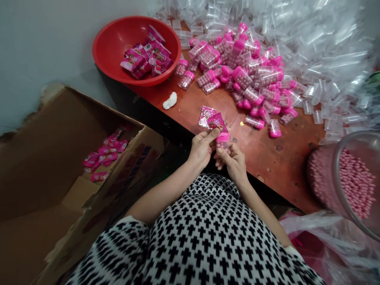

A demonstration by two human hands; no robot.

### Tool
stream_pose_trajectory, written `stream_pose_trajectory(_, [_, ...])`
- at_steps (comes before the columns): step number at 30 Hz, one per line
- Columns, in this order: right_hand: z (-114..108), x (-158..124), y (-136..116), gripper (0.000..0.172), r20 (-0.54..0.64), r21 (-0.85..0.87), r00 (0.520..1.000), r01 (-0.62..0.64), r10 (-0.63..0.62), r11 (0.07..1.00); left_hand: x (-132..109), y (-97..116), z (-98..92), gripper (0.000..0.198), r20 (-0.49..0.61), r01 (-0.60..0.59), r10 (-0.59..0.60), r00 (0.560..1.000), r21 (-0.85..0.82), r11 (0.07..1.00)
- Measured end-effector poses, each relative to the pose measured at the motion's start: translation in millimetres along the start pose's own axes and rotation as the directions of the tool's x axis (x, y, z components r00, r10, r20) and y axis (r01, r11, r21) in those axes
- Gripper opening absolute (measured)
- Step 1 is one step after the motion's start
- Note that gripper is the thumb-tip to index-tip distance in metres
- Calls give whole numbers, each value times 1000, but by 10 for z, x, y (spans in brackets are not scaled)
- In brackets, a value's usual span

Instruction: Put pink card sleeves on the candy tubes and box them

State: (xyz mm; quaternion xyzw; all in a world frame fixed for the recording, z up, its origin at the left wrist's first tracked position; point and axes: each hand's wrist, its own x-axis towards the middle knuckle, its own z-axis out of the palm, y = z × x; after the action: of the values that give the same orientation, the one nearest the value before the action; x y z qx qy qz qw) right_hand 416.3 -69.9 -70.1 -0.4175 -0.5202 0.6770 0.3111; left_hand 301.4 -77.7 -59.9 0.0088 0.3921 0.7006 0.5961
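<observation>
My left hand (202, 147) pinches a pink printed label (218, 121) between thumb and fingers at the table's near edge. Right beside it, my right hand (233, 160) is closed round a small clear vial with a pink cap (222, 139), filled with pink candy balls. The label touches the vial's cap end. A second pink label (206, 115) lies on the brown table (267, 158) just beyond my fingers.
A heap of filled pink-capped vials (243, 71) sits mid-table, with empty clear vials (320, 43) piled behind. A red bowl of labels (136, 49) stands at the back left. A cardboard box with finished packs (107, 154) is at left. A clear jar of pink candies (353, 182) lies at right.
</observation>
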Motion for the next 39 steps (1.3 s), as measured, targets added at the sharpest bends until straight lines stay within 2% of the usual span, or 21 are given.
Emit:
stream_pose_trajectory(6, [-8, -1, 72, 30, -74, -113, 991, 105, -114, 988, 7, 20, -47, 41, 71, 1, -10, 997, 130, 991])
stream_pose_trajectory(9, [-5, 16, 50, 32, -28, -25, 997, 69, -70, 997, 17, 38, -60, 41, 93, -7, -12, 996, 202, 979])
stream_pose_trajectory(13, [-10, 33, 29, 36, 33, 72, 999, 11, -13, 997, 36, 75, -84, 37, 136, -77, 33, 990, 332, 940])
stream_pose_trajectory(17, [-13, 28, 40, 31, -97, -49, 990, 98, -102, 994, 22, 69, -97, 31, 142, -121, 65, 988, 427, 896])
stream_pose_trajectory(23, [-14, 69, 16, 37, -8, 108, 1000, -12, 13, 994, -26, 20, -52, 35, 148, -11, -46, 988, 360, 933])
stream_pose_trajectory(27, [-7, 76, 7, 39, -70, 67, 997, 20, -15, 998, -54, -33, -63, 33, 150, -29, -28, 988, 365, 930])
stream_pose_trajectory(30, [-7, 56, 21, 38, -61, 62, 998, 0, 4, 998, -79, -44, -81, 35, 145, -14, -41, 989, 354, 935])
stream_pose_trajectory(34, [3, 25, 58, 35, -36, 65, 998, -39, 42, 997, -73, -14, -77, 42, 83, 8, -31, 996, 266, 964])
stream_pose_trajectory(39, [33, 13, 76, 32, -87, -3, 996, 3, -3, 1000, -72, -37, -64, 44, 41, 19, -29, 999, 225, 974])
